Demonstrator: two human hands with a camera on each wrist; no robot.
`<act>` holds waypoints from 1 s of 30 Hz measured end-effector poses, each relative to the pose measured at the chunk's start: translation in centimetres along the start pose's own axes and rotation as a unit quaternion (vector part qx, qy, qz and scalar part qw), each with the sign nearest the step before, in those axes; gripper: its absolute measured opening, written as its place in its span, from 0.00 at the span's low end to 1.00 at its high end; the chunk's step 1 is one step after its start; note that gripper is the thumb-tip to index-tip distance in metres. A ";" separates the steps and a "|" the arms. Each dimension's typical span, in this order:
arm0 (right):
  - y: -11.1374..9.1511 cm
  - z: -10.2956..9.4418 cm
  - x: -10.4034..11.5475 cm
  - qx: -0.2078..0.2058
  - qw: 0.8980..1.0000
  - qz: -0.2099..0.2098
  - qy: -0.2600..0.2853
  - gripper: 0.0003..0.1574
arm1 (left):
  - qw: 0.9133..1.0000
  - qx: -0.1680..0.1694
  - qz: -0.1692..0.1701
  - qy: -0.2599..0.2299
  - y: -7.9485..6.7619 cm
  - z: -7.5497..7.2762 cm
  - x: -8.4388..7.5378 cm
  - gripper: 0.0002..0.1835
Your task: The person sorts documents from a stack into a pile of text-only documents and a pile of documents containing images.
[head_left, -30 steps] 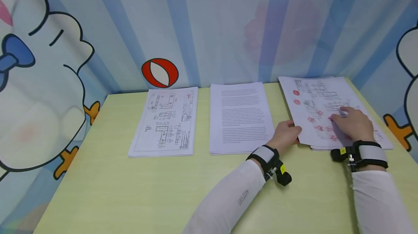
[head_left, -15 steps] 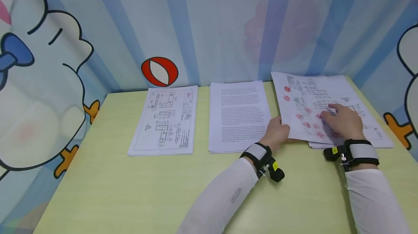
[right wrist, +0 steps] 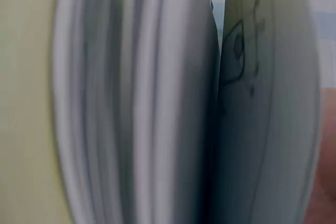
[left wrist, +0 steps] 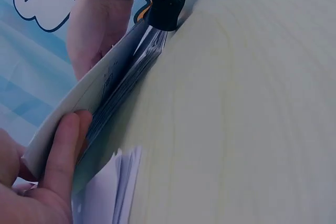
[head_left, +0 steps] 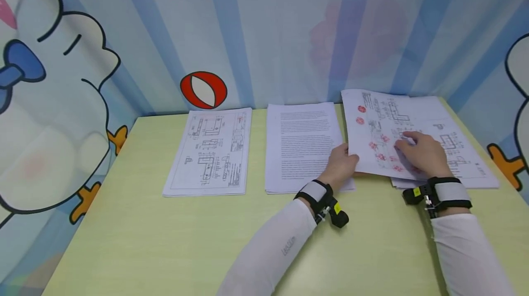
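My left hand (head_left: 339, 166) pinches the left edge of a printed sheet (head_left: 369, 126) with red stamps and line drawings. In the left wrist view its fingers (left wrist: 62, 153) lie under the sheet's raised edge. My right hand (head_left: 425, 154) rests on top of the sheet, thumb and index finger pointing left. The sheet overlaps the right paper stack (head_left: 475, 172), its left part lifted off and leaning over the middle stack's edge. In the right wrist view, a gap shows between the stack's layered edges (right wrist: 152, 108) and the sheet's printed underside (right wrist: 268, 103).
A stack of text pages (head_left: 307, 144) lies in the middle, beside my left hand. Farther left is a stack of technical drawings (head_left: 208, 153). A blue striped cloth backdrop (head_left: 285, 34) with cartoon figures stands behind the pale yellow table (head_left: 173, 245).
Both hands have moved left, taking the stamped sheet along. More of the stack beneath shows at right, and the sheet's left edge now reaches the middle stack.
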State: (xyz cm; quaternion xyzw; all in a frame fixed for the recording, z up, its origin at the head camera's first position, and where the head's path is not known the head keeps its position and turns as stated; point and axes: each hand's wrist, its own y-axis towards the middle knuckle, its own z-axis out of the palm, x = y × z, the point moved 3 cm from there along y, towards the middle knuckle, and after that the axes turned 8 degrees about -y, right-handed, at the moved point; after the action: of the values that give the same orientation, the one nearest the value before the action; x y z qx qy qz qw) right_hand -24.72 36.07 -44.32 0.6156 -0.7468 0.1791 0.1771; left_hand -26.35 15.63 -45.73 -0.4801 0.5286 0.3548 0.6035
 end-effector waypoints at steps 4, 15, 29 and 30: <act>0.4 0.2 0.0 0.003 1.000 0.000 0.015 0.49 | 0.999 0.023 0.028 -0.019 -0.2 -2.0 0.1 0.19; 0.2 1.3 3.6 0.042 0.959 0.045 0.277 0.54 | 0.996 0.015 0.087 -0.020 -2.8 -9.4 -1.3 0.23; -1.9 5.0 12.6 0.081 0.891 0.028 0.446 0.37 | 0.996 -0.055 0.067 -0.027 -6.3 -19.5 -1.6 0.19; -2.1 5.2 13.2 0.077 0.891 0.027 0.447 0.37 | 0.996 -0.061 0.062 -0.030 -6.7 -20.0 -1.9 0.19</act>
State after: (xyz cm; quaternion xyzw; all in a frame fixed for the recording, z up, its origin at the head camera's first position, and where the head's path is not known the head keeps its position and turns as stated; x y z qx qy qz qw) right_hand -25.30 21.88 -42.39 0.4622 -0.5889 0.4969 0.4389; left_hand -26.38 -5.27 -42.09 -0.4715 0.5160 0.4378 0.5655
